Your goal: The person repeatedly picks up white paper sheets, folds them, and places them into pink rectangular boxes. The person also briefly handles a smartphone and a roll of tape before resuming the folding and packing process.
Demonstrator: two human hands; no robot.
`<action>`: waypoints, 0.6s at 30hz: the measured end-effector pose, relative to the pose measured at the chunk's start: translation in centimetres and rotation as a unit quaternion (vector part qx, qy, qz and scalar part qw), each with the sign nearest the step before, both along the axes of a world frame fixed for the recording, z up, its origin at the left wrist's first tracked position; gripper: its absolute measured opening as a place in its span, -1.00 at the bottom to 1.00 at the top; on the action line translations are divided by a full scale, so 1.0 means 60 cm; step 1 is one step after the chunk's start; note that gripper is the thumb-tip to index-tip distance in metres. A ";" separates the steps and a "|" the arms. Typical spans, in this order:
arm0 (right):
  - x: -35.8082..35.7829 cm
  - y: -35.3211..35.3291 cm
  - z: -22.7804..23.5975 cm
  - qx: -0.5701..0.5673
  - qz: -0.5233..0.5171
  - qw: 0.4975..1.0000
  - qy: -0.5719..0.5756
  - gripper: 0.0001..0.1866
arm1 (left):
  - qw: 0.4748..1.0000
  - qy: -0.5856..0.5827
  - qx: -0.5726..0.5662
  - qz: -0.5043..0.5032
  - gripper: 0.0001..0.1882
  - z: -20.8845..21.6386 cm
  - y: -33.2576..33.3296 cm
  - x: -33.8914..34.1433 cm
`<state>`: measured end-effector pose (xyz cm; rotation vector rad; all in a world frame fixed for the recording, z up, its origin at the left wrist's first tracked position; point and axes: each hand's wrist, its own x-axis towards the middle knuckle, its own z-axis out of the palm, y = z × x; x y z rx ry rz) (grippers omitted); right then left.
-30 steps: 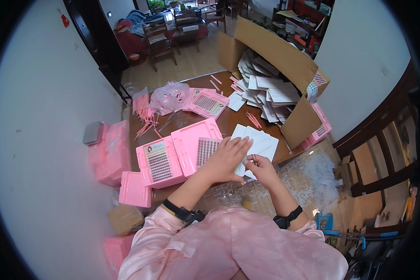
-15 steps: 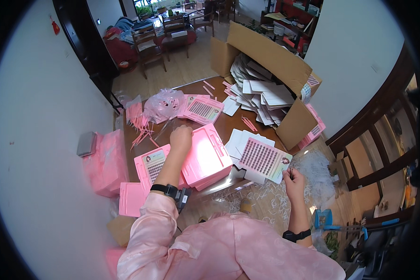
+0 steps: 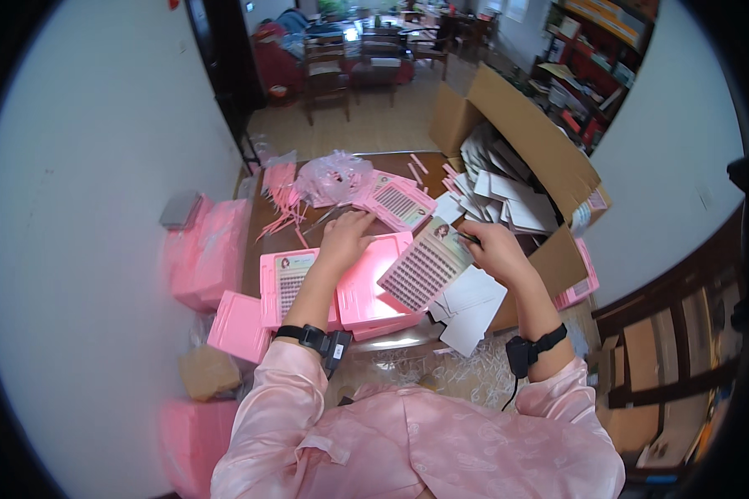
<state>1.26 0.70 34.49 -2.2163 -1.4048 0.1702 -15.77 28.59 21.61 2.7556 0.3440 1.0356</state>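
My right hand grips an eyelash card by its upper right corner, along with a small dark thing I cannot make out. The card carries rows of dark lash clusters and hangs tilted over the right side of a shiny pink plastic case. At the far left corner of this case rests my left hand, fingers loosely stretched, with no held thing showing. Left of it, partly behind my left forearm, lies another pink case with a lash card in it. White cards lie loosely stacked to the right.
A cardboard box full of white cards stands at the back right. Beyond my left hand are a clear plastic bag, pink strips and filled pink cases. Wrapped pink stacks stand by the left wall. White paper shreds cover the floor.
My right hand has lifted the eyelash card off the white cards and brought it left and farther away, over the pink case. The view has shifted; my left hand stays at the case's far edge.
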 end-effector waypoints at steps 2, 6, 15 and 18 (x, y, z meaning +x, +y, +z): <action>0.021 0.049 -0.003 -0.020 0.030 0.999 -0.029 -0.82 | 0.986 -0.055 -0.129 0.093 -0.65 -0.012 -0.007 -0.040; 0.068 0.164 -0.031 -0.024 0.158 0.982 -0.097 -0.80 | 0.875 0.098 -0.324 0.344 -0.65 -0.059 -0.094 -0.185; 0.048 0.317 -0.132 -0.099 0.362 0.921 -0.104 -0.75 | 0.532 -0.090 -0.836 0.099 -0.63 -0.098 -0.316 -0.193; 0.037 0.316 -0.156 -0.121 0.374 0.912 -0.120 -0.78 | 0.529 -0.147 -0.826 0.126 -0.63 -0.107 -0.326 -0.168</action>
